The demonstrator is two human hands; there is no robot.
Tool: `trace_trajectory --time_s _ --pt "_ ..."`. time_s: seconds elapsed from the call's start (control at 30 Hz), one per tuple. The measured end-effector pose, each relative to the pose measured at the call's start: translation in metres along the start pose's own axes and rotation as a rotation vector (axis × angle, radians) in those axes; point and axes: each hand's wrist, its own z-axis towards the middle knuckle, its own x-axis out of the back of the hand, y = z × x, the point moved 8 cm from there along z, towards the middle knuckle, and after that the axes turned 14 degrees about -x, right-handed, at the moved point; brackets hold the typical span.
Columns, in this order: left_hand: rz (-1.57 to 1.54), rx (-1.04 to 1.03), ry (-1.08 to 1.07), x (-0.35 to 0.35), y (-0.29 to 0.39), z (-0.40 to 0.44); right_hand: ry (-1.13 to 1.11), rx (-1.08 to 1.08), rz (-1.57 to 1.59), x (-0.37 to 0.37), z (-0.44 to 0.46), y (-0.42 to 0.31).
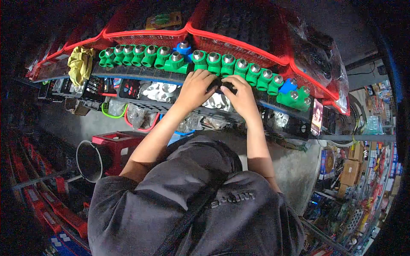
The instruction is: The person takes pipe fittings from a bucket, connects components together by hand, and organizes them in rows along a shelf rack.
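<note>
Green pipe fittings with metal threaded inserts stand in a long row on the dark shelf ledge; one green fitting (176, 62) lies just left of my hands. My left hand (197, 89) is at the ledge, its curved fingers at the base of the row. Close beside it on the right, my right hand (240, 91) has its fingers bent and thumb apart from them. Whether either hand holds anything is hidden. Blue fittings, such as one at the right (288, 85), stand among the green ones.
Red plastic baskets (239, 43) line the back. A yellow glove (80, 66) hangs at the left. Below the ledge, black trays hold shiny metal parts (160, 91). A phone (317, 117) stands at the right end. A red machine (119, 149) is at the lower left.
</note>
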Motion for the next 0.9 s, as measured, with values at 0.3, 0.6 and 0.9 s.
trace_trajectory --time_s 0.3,0.6,0.9 --pt "0.145 0.03 0.052 -0.003 0.006 0.002 0.025 0.029 -0.006 -0.005 -0.001 0.003" --pt "0.175 0.073 0.019 -0.005 0.006 0.001 -0.006 0.022 0.028 -0.003 -0.005 0.002" --pt "-0.009 0.088 0.03 -0.006 0.013 0.009 0.172 -0.123 -0.029 0.043 -0.02 0.02"
